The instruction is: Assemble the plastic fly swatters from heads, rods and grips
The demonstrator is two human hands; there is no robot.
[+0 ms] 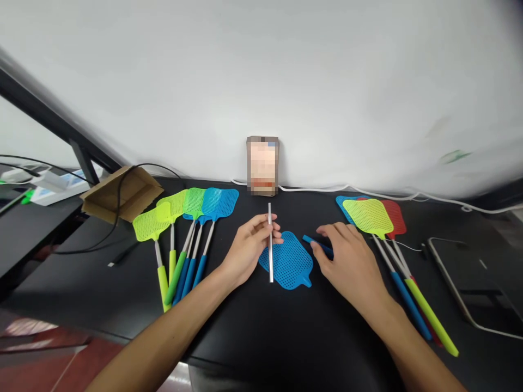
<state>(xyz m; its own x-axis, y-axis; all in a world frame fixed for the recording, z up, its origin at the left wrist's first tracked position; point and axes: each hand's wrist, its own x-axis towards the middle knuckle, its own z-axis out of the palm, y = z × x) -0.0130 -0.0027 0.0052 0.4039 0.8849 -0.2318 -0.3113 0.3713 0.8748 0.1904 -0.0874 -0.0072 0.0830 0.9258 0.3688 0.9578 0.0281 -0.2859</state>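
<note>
My left hand (254,243) is closed on a thin shiny metal rod (271,269), held upright between thumb and fingers. Under and beside the rod lies a loose blue fly swatter head (292,267), its short neck pointing toward me. To the right, my right hand (349,256) is over a blue handle (307,239), thumb and index finger apart on either side of it. Part of that handle is hidden by the hand, and I cannot tell whether the fingers touch it.
Several assembled fly swatters (220,202) in blue, green and yellow lie to the left. More swatters (368,216) lie on the right, near a dark glossy tablet-like device (476,283). An open cardboard box (122,193) and a phone-like device (262,166) stand along the back.
</note>
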